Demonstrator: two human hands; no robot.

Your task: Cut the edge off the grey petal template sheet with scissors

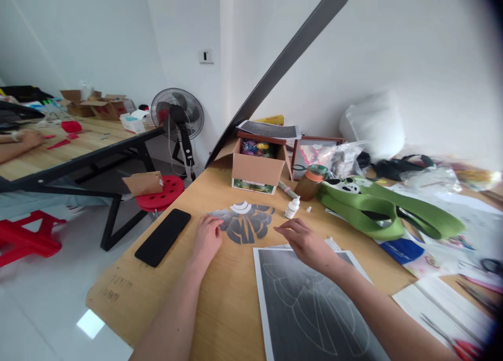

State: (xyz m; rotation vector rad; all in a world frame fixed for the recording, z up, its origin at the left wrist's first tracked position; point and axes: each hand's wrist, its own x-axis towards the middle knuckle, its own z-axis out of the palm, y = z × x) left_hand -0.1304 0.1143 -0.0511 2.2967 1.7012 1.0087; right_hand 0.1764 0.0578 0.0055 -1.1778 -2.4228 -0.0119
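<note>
left of the small white plastic bottle (pixel 292 208), grey paper-like pieces (pixel 236 227) fan out crosswise; our half-curled left hand (pixel 208 239) is nearer, our loosely bent right hand (pixel 305 239) apart; we cannot tell if either grips.

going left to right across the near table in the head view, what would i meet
black phone → left hand → grey cut-out pieces → small white bottle → green panda-decorated band
</note>
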